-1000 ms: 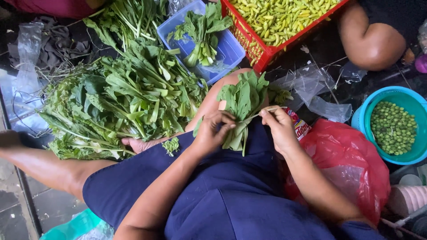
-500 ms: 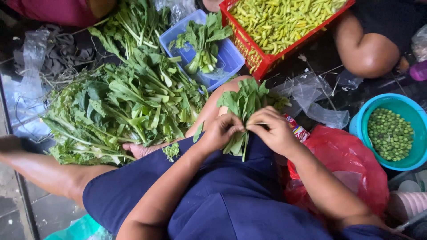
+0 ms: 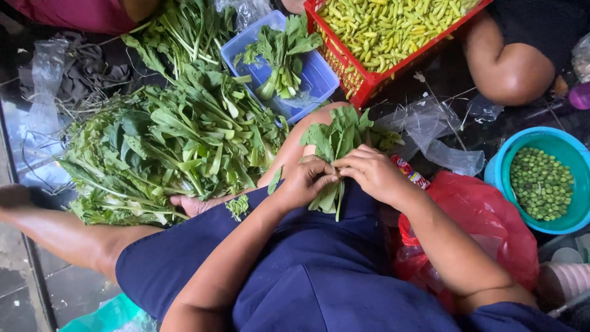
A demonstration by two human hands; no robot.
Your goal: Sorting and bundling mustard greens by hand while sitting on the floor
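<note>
Both hands now meet: left hand [image 3: 305,182] and right hand [image 3: 370,173] clenched on greens bunch [image 3: 337,142], leaves at 12 o'clock; earlier apart.

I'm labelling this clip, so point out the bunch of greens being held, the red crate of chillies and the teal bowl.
bunch of greens [image 3: 335,138], head view, leaves above the hands
red crate [image 3: 347,74], head view, side wall
teal bowl [image 3: 562,140], head view, upper rim

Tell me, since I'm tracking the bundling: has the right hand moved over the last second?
Yes. The right hand has slid left, away from the red plastic bag, and now meets the left hand on the leafy bunch.
</note>
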